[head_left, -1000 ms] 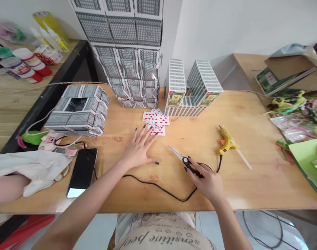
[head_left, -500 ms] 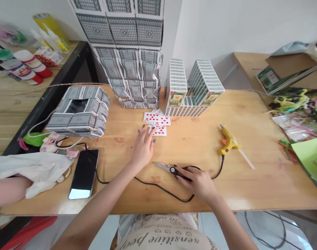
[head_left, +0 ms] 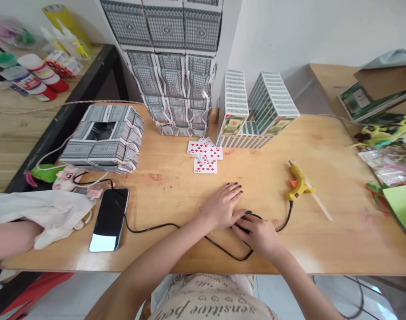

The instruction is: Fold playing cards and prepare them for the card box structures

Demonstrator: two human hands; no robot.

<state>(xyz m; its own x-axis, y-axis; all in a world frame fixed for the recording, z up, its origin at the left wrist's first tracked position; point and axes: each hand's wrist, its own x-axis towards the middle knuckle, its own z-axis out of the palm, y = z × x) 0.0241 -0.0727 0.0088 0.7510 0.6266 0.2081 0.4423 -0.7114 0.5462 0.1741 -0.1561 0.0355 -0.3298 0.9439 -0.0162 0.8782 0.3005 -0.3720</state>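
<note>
- In the head view, the left hand (head_left: pixel 221 206) lies flat, palm down and loosely open, on the desk (head_left: pixel 323 244), over what seems to be the blade end of the scissors (head_left: pixel 244 230).
- The right hand (head_left: pixel 261 235) is curled narrow over the black handles; I cannot tell whether it grips them or only rests there. The two hands meet at the left thumb.
- The scissors lie low on the desk, mostly hidden under both hands, near the black cord (head_left: pixel 149 229).
- Beyond the hands, loose playing cards (head_left: pixel 206 153) overlap face up, in front of the tall card tower (head_left: pixel 173 80) and the U-shaped card block (head_left: pixel 236 106).
- To the right is the yellow glue gun (head_left: pixel 299 184); to the left are the phone (head_left: pixel 106 222) and the card box (head_left: pixel 109 153) with its square opening.
- The step looks to me like handling or setting the scissors, with no cutting or gluing under way.
- Lifting the scissors would call for the left hand to come off the blades and a firm right-hand hold; using a card would call for a free hand reaching forward.
</note>
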